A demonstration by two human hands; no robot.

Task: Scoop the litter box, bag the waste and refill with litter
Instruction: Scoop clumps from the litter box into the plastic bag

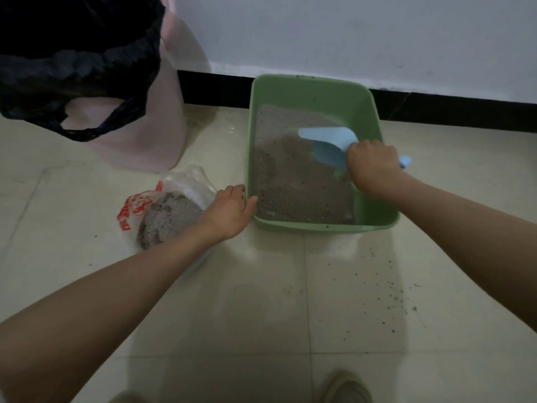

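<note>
Head view, big to small. One tiled floor (261, 301); one white wall (348, 33) with a black baseboard (215, 88) along 12 o'clock.

One pink bin (162, 123) at 10 o'clock, lined with one black bag (78, 62); bag handles hang over its front.

One green litter box (313, 91) at 1 o'clock, far edge near the baseboard. One bed of brown-grey litter (290, 181) inside, paler toward the far end.

One clear plastic bag (186, 181) with red print at 9 o'clock of the box, on the floor just beside it, holding one heap of grey litter (168, 219).

Two bare forearms, ours. Left hand (229, 210) sits on the box's near-left corner: thumb hooked over the rim, fingers down the outside wall. Grip looks loose.

Right hand (374, 170) is fisted round the handle of one light-blue scoop (328, 144), over the box's right side. Scoop blade points toward 10 o'clock, touching the litter.

Scattered litter grains (386, 292) on the floor at 5 o'clock of the box, too many to count.

Two slipper toes at 6 o'clock; clearer one (345, 388) on the right.
</note>
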